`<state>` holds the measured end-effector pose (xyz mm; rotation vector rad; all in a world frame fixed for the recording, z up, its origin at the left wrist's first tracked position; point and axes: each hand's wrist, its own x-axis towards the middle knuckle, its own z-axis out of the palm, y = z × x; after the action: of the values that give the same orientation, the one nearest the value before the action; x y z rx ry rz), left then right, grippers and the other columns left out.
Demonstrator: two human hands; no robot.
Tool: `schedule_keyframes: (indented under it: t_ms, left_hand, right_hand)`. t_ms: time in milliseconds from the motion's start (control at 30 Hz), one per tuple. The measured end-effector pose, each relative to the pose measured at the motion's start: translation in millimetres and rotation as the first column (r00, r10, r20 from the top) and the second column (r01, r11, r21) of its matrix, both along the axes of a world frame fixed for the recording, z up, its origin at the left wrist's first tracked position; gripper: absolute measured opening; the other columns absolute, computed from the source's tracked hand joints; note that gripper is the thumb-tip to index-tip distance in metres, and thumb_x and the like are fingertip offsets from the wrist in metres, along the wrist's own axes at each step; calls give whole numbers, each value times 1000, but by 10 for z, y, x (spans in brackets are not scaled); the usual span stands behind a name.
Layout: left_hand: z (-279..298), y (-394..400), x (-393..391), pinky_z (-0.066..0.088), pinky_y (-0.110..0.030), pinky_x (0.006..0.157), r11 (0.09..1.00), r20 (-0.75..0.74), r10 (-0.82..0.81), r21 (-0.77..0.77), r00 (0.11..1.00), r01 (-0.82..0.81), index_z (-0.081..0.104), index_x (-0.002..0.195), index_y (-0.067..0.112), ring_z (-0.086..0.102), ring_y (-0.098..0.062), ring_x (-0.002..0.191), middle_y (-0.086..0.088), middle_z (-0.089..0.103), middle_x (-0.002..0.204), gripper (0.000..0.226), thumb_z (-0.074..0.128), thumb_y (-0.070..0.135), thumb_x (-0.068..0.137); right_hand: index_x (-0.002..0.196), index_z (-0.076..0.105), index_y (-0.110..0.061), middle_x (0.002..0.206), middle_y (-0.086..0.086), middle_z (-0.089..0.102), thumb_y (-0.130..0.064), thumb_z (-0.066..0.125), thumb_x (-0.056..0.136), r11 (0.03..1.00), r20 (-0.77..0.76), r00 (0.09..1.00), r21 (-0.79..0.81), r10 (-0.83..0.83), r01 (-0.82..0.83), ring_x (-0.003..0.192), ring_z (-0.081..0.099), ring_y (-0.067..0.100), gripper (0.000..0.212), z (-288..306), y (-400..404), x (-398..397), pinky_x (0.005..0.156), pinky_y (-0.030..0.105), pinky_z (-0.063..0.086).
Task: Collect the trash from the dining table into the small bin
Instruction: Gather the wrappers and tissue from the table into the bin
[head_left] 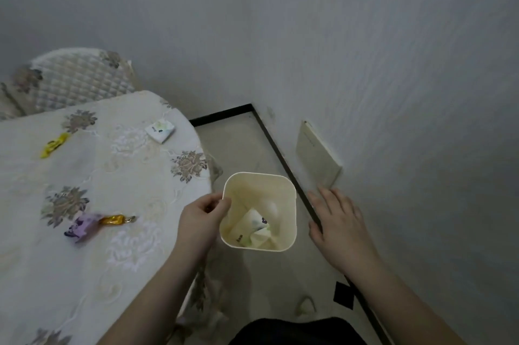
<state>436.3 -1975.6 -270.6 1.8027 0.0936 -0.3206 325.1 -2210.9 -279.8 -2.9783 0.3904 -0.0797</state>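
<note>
A small cream bin (290, 204) hangs beside the table's right edge, above the floor. My left hand (200, 221) pinches its left rim. Inside the bin lies a crumpled white tissue packet (254, 228). My right hand (341, 221) hovers to the right of the bin with fingers straight, holding nothing. On the dining table (92, 232) lie a purple wrapper (82, 228), a gold wrapper (113, 220) touching it, a yellow wrapper (54, 145) at the far left, and a white tissue packet (160, 131) near the far edge.
A quilted chair back (81, 78) stands behind the table. The grey wall is close on the right, with a cream panel (317, 153) low on it. A dark baseboard strip (283, 156) runs along the floor. My dark-clothed lap (295, 330) shows at the bottom.
</note>
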Motion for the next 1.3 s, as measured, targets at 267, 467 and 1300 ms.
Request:
schedule_keyframes:
  t_ms: [267,467,1300]
  left_hand:
    - [44,-30,410,63,-34,66,962,-32,270,-34,962,-271,83,78,34,77,-20,78,2,81,84,31,66,14,93]
    - [97,77,361,59,-22,57,840,-52,535,-77,843,-538,81,81,31,76,-12,74,3,81,81,28,67,11,93]
    - [-374,1526,-767,61,-56,82,211,-93,972,-54,215,-976,81,99,23,74,-37,91,-17,78,89,22,72,33,81]
  right_hand:
    - [144,35,-22,151,2,34,-32,52,88,948,-52,947,44,316,-314,138,27,26,59,-54,-357,1142,108,44,29]
    - [148,26,-25,155,-2,26,-36,44,94,833,-61,831,46,553,-551,140,22,23,58,-19,-358,1967,112,39,23]
    - [146,31,-27,151,-3,34,-35,44,95,196,-84,186,120,979,-973,134,36,19,53,-219,2231,2686,105,36,32]
